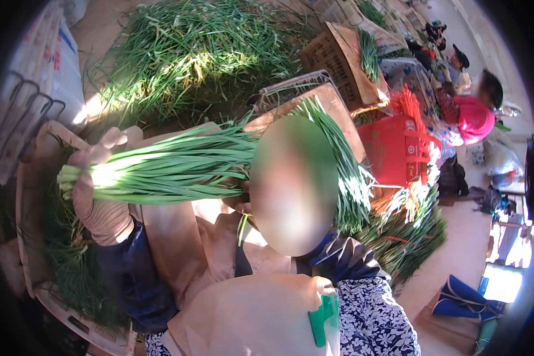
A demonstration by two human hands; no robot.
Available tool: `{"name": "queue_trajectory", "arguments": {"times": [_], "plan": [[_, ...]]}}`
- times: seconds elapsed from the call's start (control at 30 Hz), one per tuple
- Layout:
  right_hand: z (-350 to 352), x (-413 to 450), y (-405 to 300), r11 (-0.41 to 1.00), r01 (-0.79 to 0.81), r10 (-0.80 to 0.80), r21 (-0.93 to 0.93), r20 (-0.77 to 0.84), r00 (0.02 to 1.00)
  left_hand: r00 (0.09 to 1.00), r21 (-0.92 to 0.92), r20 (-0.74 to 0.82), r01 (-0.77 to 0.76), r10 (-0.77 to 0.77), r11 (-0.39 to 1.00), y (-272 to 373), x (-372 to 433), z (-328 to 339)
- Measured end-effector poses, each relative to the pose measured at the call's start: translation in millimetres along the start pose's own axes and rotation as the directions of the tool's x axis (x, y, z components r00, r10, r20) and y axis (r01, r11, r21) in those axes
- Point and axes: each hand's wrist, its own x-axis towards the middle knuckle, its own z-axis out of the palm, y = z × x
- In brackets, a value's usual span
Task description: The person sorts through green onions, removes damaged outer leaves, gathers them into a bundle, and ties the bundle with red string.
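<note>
My left hand (95, 178), in a pale glove, grips a bunch of garlic chives (173, 167) close to its white cut ends. The long green leaves stretch rightward across my front. At the leaf ends, a few fingers of my right hand (244, 207) show beside a blurred oval that hides the rest. A single leaf (242, 229) hangs just below these fingers; I cannot tell how firmly they hold anything. Another pile of chives (347, 178) lies right of the blur, on and beside a wooden board (278, 109). A beige apron (249, 311) covers my lap.
A large heap of loose chives (196, 53) covers the floor ahead. At left stands a pale plastic crate (22, 222) holding greens. A red bag (385, 151) and red ties (405, 104) lie at right. People, one in pink (474, 118), sit farther back.
</note>
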Motion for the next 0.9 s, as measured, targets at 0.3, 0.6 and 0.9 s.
{"name": "queue_trajectory", "arguments": {"times": [0.3, 0.6, 0.9], "plan": [[-39, 13, 20, 0.864, -0.09, 0.315, 0.496, -0.392, 0.864, 0.915, 0.356, 0.037, -0.388, 0.402, 0.85, 115, -16, -9], [-49, 137, -29, 0.752, 0.034, 0.236, 0.658, -0.317, 0.919, 0.971, 0.721, 0.031, -0.185, 0.235, 0.668, 41, 35, 102], [-20, 181, -55, 0.664, 0.198, 0.085, 0.721, -0.336, 0.938, 0.99, 0.596, -0.063, -0.066, 0.128, 0.8, 30, 43, 110]]}}
